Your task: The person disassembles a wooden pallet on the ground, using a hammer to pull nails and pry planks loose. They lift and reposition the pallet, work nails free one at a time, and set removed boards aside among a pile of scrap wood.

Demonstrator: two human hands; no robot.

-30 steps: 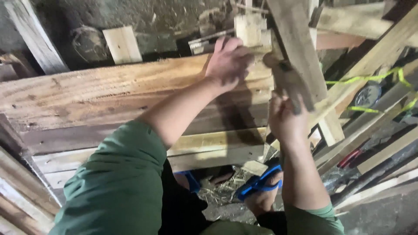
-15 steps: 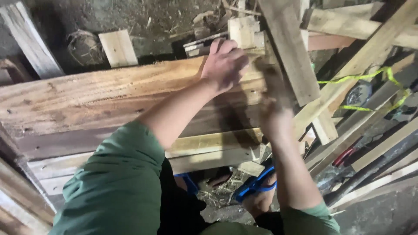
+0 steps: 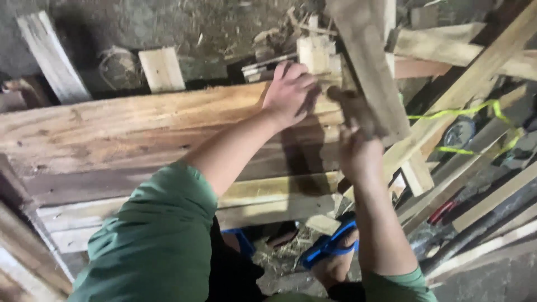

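Wooden planks (image 3: 140, 134), rough and pale, are stacked flat across the middle of the view, seen from above. The left hand (image 3: 290, 92) is laid over the far right end of the top plank, fingers curled down upon it beside a small wooden block (image 3: 318, 56). The right hand (image 3: 358, 148) is closed around a dark, blurred object, probably a tool handle (image 3: 352, 109), raised against a slanted board (image 3: 372, 61) that crosses the stack. Compared with a second ago, the left hand has slid slightly lower on the plank, while the right hand remains clenched in much the same spot. What the right hand grips cannot be made out through motion blur. Green sleeves (image 3: 156, 240) fill the foreground. A blue sandal (image 3: 329, 246) is partly hidden below, and yellow-green cord (image 3: 475, 112) trails over loose timber at right.
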